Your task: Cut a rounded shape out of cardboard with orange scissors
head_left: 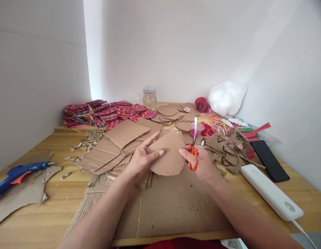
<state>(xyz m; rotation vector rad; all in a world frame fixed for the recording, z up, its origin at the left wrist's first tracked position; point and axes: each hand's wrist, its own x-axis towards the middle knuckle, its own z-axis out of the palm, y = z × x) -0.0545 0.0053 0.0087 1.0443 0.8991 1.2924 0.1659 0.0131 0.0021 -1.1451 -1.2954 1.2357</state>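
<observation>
A partly rounded piece of cardboard (167,159) is held up between my two hands, its lower edge curved and its top coming to a blunt corner. On its left side my left hand (142,155) grips it, thumb on the face, index finger stretched out, other fingers hidden behind. My right hand (200,160) holds orange-handled scissors (193,157), blades pointing up and away, while its thumb also presses the cardboard's right edge. Beneath both hands lies a large cardboard sheet (176,207). Cut cardboard squares (128,133) are stacked just left of the held piece.
Cardboard circles (167,110) lie at the back, near a glass jar (149,98). Cardboard scraps (228,148), a black phone (269,160) and a white power strip (271,192) are on the right. A blue glue gun (23,171) rests on the left.
</observation>
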